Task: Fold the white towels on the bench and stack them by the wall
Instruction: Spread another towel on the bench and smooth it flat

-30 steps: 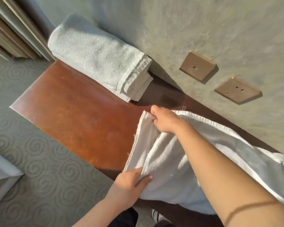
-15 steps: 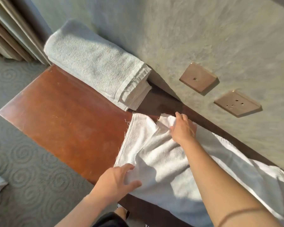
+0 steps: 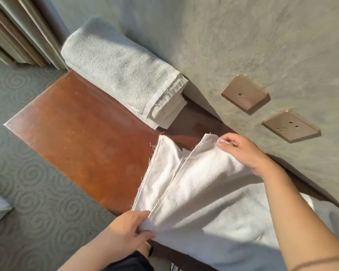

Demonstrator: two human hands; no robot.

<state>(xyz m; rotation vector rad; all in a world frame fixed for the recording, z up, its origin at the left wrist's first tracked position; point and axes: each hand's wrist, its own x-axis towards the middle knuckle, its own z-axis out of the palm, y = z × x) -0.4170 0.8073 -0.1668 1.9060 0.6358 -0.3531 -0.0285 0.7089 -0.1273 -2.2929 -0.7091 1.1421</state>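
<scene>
Towel (image 3: 204,192) runs off frame at right, its far end hidden. Left hand (image 3: 125,227) pinches near corner; right hand (image 3: 243,151) pinches far corner, above the surface (image 3: 76,137).

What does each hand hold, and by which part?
Both grip the white towel: right hand its far corner near the wall, left hand its near corner.

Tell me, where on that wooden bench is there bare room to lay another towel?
The reddish-brown wooden bench is bare between the folded white towel stack by the grey wall and the bench's carpet-side edge. The right is crowded: the unfolded white towel lies there, gripped by the left hand and right hand.
</scene>
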